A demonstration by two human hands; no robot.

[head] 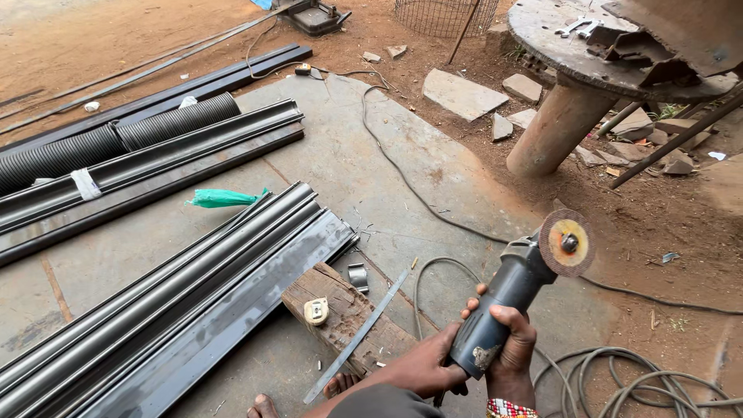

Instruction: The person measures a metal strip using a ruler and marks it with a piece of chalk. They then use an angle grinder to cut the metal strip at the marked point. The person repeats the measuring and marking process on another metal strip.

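Both my hands grip a grey angle grinder (511, 298) low in the view, right of centre. My left hand (424, 364) wraps the rear of its body from the left, and my right hand (515, 344) clasps it from the right. The grinder's worn orange disc (566, 242) points up and to the right, held in the air. Its cable runs off and coils on the ground (627, 379). Just left of my hands, a thin flat metal strip (357, 337) and a small tape measure (316, 311) lie on a wooden block (340, 306).
Long dark metal channel sections (178, 302) lie on a concrete slab at the left, with more channels and a ribbed black roll (116, 143) behind. A round metal table on a thick post (561, 120) stands at the upper right. My bare toes (265, 406) show at the bottom.
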